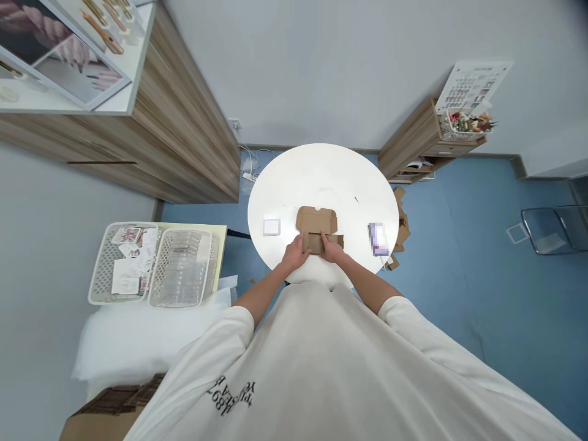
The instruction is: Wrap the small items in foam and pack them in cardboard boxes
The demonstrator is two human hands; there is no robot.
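A small brown cardboard box (316,218) lies partly folded near the front of the round white table (321,165). Its lid panel stands open on the far side, and a side flap sticks out to the right. My left hand (296,252) grips the box's left near corner, thumb toward the inside. At the right part of the near edge, my right hand (331,248) holds the cardboard with its thumb on the inner face. The fingers beneath the box are mostly hidden.
On the table lie a small clear square case (271,227) at left, a blurred purple-and-white item (378,239) at right and a small dark piece (356,199). Flattened cardboard (402,226) rests on the floor. White baskets (182,267) stand left; a folding chair (551,230) is far right.
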